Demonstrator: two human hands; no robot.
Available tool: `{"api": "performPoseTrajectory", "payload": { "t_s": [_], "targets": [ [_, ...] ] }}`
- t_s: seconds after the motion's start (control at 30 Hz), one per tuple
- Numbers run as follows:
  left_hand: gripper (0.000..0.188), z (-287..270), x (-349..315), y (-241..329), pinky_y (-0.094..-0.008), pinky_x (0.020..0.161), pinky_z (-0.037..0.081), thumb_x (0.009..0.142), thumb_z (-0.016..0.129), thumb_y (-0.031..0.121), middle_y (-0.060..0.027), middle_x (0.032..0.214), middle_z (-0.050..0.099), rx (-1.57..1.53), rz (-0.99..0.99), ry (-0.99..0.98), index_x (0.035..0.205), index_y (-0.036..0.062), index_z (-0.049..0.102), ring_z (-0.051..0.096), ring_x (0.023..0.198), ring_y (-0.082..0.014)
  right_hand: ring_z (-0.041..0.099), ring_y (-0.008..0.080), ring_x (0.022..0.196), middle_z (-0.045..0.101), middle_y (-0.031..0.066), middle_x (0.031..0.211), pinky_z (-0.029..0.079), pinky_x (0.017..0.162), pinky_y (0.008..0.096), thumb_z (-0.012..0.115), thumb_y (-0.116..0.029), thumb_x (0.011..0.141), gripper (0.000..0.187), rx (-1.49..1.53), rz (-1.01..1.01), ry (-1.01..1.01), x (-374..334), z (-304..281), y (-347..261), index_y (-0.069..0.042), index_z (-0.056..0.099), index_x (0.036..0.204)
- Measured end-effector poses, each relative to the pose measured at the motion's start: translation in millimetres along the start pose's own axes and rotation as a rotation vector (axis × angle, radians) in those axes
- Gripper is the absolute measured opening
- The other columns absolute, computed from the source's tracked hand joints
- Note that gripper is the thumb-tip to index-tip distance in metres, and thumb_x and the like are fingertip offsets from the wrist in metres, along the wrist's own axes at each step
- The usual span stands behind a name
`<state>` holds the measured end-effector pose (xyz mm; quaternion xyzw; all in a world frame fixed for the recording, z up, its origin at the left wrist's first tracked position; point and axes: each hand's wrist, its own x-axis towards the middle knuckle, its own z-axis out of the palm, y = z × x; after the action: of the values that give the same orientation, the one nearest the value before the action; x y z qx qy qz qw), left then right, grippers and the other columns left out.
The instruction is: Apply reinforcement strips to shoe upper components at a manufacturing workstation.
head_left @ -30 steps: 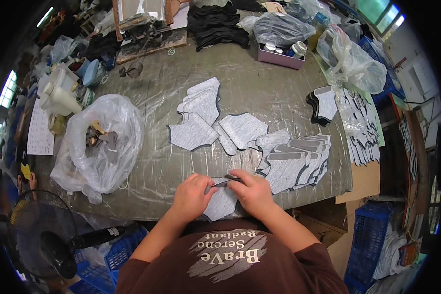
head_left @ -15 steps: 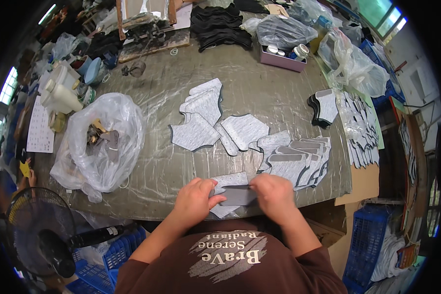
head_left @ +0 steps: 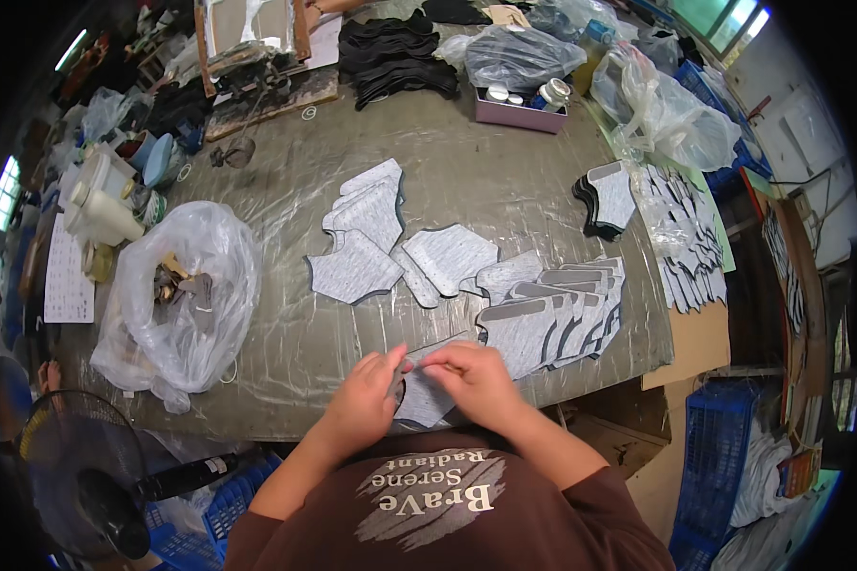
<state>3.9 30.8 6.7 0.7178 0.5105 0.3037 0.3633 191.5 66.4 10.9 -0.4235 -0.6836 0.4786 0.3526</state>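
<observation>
My left hand (head_left: 364, 390) is closed at the table's front edge, with a narrow dark grey strip (head_left: 397, 383) between thumb and fingers. Close beside it, my right hand (head_left: 476, 383) pinches with thumb and forefinger; what lies in that pinch is hidden. Below and between both hands shows a light grey speckled cut piece (head_left: 423, 402). Farther off lie loose stacks of similar pieces (head_left: 354, 266), dark at the edges. To the right of my right hand, a fanned row of pieces (head_left: 516, 333) carries dark grey bands along the upper edges.
A clear plastic bag (head_left: 148, 333) of scraps stands left. Beyond are a pink box (head_left: 519, 116) with bottles, black pieces (head_left: 390, 62) and a framed screen (head_left: 249, 38). A small stack (head_left: 611, 195) lies right. A fan (head_left: 86, 476) and blue crates (head_left: 719, 457) flank the table.
My right hand has moved left, close to my left hand. The dark grey strip, stretched between both hands before, now shows only at my left fingers. The whole view has shifted slightly.
</observation>
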Motion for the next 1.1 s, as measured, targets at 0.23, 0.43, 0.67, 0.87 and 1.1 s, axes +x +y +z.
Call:
{"api": "performPoseTrajectory", "payload": {
  "t_s": [0.23,0.43,0.67,0.87,1.1],
  "targets": [
    [0.049,-3.0,3.5,3.5,-0.0409,0.074,0.045,0.069,0.054,-0.007,-0.0188,0.092,0.055,0.349,0.224,0.062,0.118,-0.0061,0.048,0.053,0.083,-0.0354,0.048,0.0041,0.058,0.056,-0.0022,0.067,0.039,0.051,0.0205,0.061,-0.010,0.087,0.011,0.407,0.265,-0.091,0.6,27.6,13.9,0.001,0.063,0.086],
    [0.049,-3.0,0.7,-1.4,-0.0399,0.074,0.045,0.068,0.053,-0.008,-0.0172,0.093,0.052,0.356,0.216,0.082,0.117,-0.0067,0.049,0.052,0.085,-0.0337,0.045,0.0011,0.053,0.055,-0.0033,0.065,0.033,0.044,0.0174,0.062,-0.011,0.087,0.011,0.493,0.386,-0.134,0.1,26.6,10.3,-0.001,0.063,0.087],
    [0.054,0.1,-5.0,-7.9,-0.0402,0.078,0.045,0.066,0.052,-0.012,-0.0184,0.096,0.050,0.112,0.173,0.017,0.119,-0.0057,0.047,0.052,0.087,-0.0354,0.057,0.0079,0.067,0.064,0.0053,0.076,0.046,0.060,0.0205,0.064,-0.010,0.085,0.013,0.747,0.637,-0.154,1.9,28.3,10.2,0.002,0.065,0.090],
    [0.050,-6.6,0.4,2.0,-0.0400,0.079,0.045,0.068,0.052,-0.010,-0.0186,0.097,0.051,0.199,0.118,0.013,0.118,-0.0063,0.049,0.051,0.089,-0.0351,0.059,0.0098,0.070,0.065,0.0075,0.079,0.047,0.062,0.0209,0.064,-0.008,0.085,0.013,0.785,0.653,-0.177,2.6,24.6,9.3,0.003,0.063,0.091],
    [0.052,-0.8,-1.0,-5.8,-0.0367,0.078,0.044,0.071,0.051,-0.011,-0.0178,0.099,0.051,0.219,0.169,-0.008,0.122,-0.0042,0.048,0.051,0.089,-0.0332,0.060,0.0105,0.070,0.065,0.0078,0.079,0.048,0.061,0.0221,0.063,-0.007,0.084,0.012,0.789,0.657,-0.176,1.0,24.2,11.7,0.003,0.063,0.091]
  ]
}}
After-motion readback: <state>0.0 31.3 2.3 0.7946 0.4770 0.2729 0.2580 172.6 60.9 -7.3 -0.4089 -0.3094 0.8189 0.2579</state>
